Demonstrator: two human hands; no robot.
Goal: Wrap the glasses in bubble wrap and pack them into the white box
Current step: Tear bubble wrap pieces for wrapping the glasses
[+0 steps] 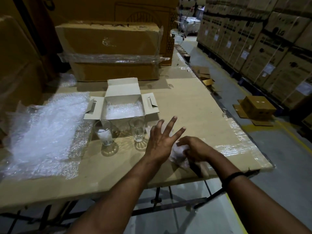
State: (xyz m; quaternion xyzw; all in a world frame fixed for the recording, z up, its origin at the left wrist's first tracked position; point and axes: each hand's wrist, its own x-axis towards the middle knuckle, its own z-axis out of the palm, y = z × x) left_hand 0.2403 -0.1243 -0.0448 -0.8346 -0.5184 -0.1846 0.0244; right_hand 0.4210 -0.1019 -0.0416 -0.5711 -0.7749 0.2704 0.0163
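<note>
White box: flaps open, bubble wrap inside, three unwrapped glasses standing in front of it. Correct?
Wrong count. The head view shows two unwrapped glasses, the left glass and the right glass, standing in front of the white box, not three. Open flaps and bubble wrap inside are right.

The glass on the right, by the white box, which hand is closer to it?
Left. The left hand, fingers spread, is just right of that glass; the right hand is farther right, gripping a bubble-wrapped bundle.

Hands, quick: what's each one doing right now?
Left hand: open, fingers spread, holding nothing.
Right hand: gripping the crumpled clear bubble-wrap bundle.
</note>
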